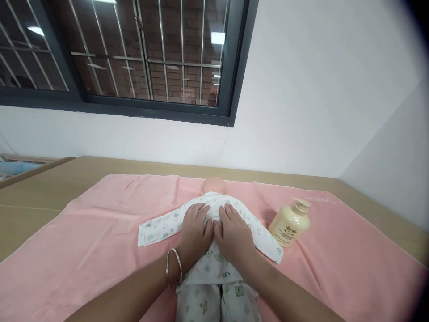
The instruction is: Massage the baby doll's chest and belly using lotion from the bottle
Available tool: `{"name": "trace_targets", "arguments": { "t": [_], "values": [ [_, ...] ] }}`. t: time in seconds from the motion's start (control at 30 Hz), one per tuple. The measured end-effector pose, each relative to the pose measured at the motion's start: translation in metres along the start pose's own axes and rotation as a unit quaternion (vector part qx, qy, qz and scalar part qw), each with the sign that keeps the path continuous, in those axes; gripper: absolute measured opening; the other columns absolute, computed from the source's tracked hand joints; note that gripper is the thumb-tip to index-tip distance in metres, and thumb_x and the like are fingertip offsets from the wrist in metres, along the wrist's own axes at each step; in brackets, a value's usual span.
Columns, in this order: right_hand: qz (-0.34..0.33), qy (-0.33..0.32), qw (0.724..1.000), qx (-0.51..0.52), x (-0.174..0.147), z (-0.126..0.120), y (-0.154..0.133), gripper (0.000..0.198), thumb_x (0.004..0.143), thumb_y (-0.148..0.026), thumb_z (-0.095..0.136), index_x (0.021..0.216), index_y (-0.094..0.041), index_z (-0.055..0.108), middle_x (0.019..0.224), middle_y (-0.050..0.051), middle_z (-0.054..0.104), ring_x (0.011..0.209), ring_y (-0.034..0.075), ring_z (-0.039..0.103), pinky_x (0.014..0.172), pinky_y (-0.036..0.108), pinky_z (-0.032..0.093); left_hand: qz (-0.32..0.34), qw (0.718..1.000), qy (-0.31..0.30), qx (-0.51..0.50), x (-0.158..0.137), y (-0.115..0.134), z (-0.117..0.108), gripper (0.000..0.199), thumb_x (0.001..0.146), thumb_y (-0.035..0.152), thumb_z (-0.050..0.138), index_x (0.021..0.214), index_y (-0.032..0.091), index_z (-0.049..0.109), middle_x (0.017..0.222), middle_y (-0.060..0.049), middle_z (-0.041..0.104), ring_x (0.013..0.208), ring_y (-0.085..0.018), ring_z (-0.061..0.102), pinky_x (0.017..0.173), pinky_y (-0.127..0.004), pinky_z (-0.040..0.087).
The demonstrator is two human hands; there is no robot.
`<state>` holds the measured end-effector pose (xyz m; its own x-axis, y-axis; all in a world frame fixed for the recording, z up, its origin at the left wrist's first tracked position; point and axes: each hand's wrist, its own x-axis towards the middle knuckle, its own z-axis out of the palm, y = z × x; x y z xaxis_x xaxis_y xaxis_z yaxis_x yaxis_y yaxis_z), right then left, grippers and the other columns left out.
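A baby doll [213, 185] in a white top [217, 268] and trousers [201, 304] with small green prints lies stretched out in front of me, its smooth bald head pointing away. No face shows. Its sleeves spread to both sides, and the ends of its arms are hidden in them. My left hand [196, 230], with a silver bangle at the wrist, rests flat on the upper part of the top. Beside it my right hand [234, 232] lies flat on the cloth too. The two thumbs meet or nearly meet in the middle, and the other fingers point forward.
Under the doll a pink cloth [94, 241] covers most of the wooden table [43, 197]. A cream pump bottle [290, 223] stands right of the doll, close to its right-side sleeve. Behind are a white wall [295, 98] and a dark-framed window [150, 109] with bars.
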<state>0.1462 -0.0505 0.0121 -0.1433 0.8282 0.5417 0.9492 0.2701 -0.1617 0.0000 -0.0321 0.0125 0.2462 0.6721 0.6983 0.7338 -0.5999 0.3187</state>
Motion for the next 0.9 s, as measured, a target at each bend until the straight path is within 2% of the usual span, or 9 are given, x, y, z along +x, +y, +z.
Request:
{"name": "trace_targets", "arguments": {
  "t": [0.17, 0.3, 0.53, 0.67, 0.8, 0.9],
  "values": [
    [0.01, -0.073, 0.997, 0.039, 0.006, -0.001, 0.004, 0.058, 0.093, -0.03, 0.038, 0.143, -0.001, 0.038, 0.147, 0.013, 0.032, 0.138, 0.028, 0.026, 0.115, 0.045, 0.027, 0.005, 1.0, 0.008, 0.011, -0.001, -0.005, 0.006, 0.034, 0.088, 0.021, 0.041, 0.117, 0.012, 0.056, 0.123, -0.015, 0.057, 0.113, -0.028, 0.053, 0.097, -0.05, 0.046],
    [0.005, -0.08, 0.996, 0.044, 0.011, 0.001, 0.008, 0.06, 0.093, -0.03, 0.039, 0.145, -0.001, 0.034, 0.149, 0.014, 0.026, 0.139, 0.028, 0.022, 0.115, 0.048, 0.025, 0.048, 0.998, 0.024, 0.017, -0.003, -0.011, 0.014, 0.036, 0.088, 0.019, 0.04, 0.12, 0.015, 0.055, 0.129, -0.014, 0.058, 0.122, -0.026, 0.052, 0.102, -0.05, 0.044],
    [-0.043, -0.034, 0.998, -0.008, -0.003, -0.003, -0.007, 0.05, 0.095, -0.024, 0.032, 0.136, -0.001, 0.048, 0.14, 0.017, 0.042, 0.134, 0.029, 0.034, 0.112, 0.043, 0.032, 0.099, 0.993, 0.06, -0.01, -0.004, -0.009, 0.006, 0.025, 0.085, 0.015, 0.045, 0.105, 0.017, 0.06, 0.108, -0.01, 0.067, 0.105, -0.023, 0.06, 0.095, -0.044, 0.049],
    [-0.05, -0.028, 0.998, -0.005, -0.005, -0.008, -0.01, 0.047, 0.094, -0.023, 0.032, 0.132, -0.004, 0.053, 0.137, 0.015, 0.046, 0.132, 0.028, 0.037, 0.113, 0.041, 0.031, 0.072, 0.997, 0.037, -0.016, -0.005, -0.007, 0.003, 0.023, 0.087, 0.016, 0.043, 0.104, 0.017, 0.06, 0.105, -0.01, 0.066, 0.101, -0.023, 0.06, 0.093, -0.044, 0.049],
    [-0.004, -0.073, 0.997, 0.031, 0.01, -0.005, 0.008, 0.05, 0.097, -0.031, 0.035, 0.14, -0.006, 0.044, 0.145, 0.013, 0.036, 0.136, 0.026, 0.031, 0.114, 0.042, 0.029, 0.015, 1.0, 0.014, 0.017, -0.004, -0.011, 0.011, 0.034, 0.089, 0.021, 0.041, 0.119, 0.012, 0.055, 0.126, -0.015, 0.059, 0.12, -0.028, 0.052, 0.1, -0.05, 0.044],
    [-0.001, -0.1, 0.994, 0.051, 0.02, 0.0, 0.024, 0.057, 0.099, -0.039, 0.037, 0.145, -0.006, 0.036, 0.149, 0.013, 0.027, 0.139, 0.026, 0.023, 0.115, 0.044, 0.025, 0.012, 0.999, -0.011, 0.034, -0.002, -0.013, 0.015, 0.041, 0.091, 0.024, 0.041, 0.128, 0.011, 0.049, 0.137, -0.016, 0.05, 0.13, -0.029, 0.044, 0.105, -0.053, 0.04]
  ]
}}
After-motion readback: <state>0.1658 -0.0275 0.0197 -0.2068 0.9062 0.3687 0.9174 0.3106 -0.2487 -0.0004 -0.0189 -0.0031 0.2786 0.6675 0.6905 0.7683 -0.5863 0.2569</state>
